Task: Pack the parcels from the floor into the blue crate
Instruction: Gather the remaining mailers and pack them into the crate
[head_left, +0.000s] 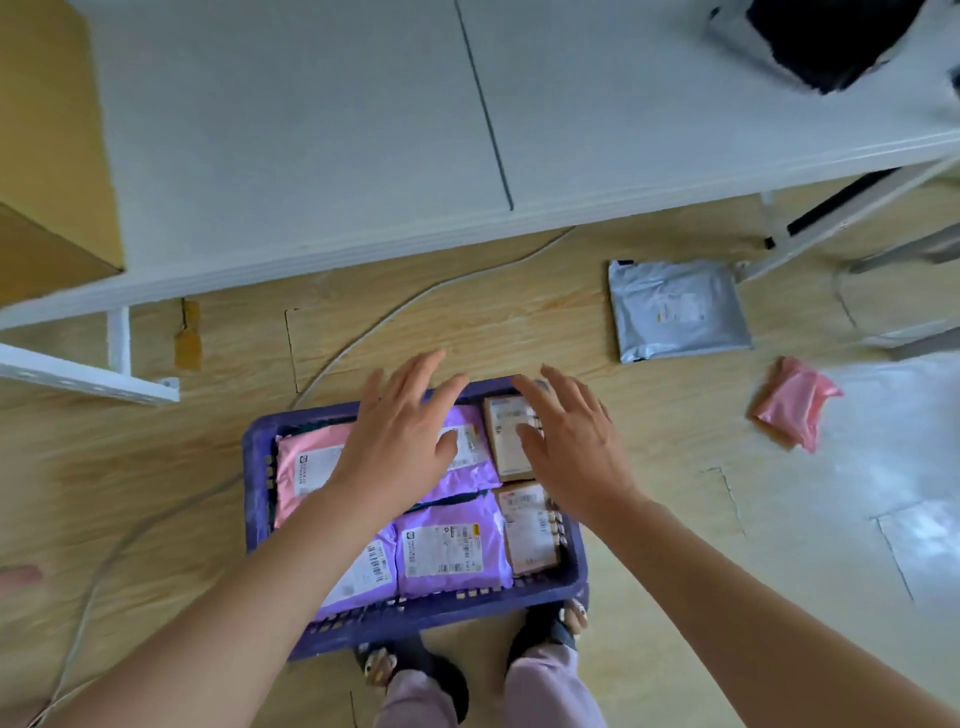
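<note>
Blue crate (254, 441): holds parcels (452, 551).
Your left hand (402, 441): spread, empty, over it.
Your right hand (571, 441): spread, empty too.
Floor (467, 322): grey parcel (675, 309), pink parcel (795, 402).

White counter (311, 130) spans the top of the view, one seam crossing its surface. Cardboard box (47, 156) at its left end; blurred black object (826, 41) at its right. White cable (415, 301) curves over wood-pattern floor (649, 493). Brown tape patch (188, 343) beside the counter leg (118, 338).
</note>
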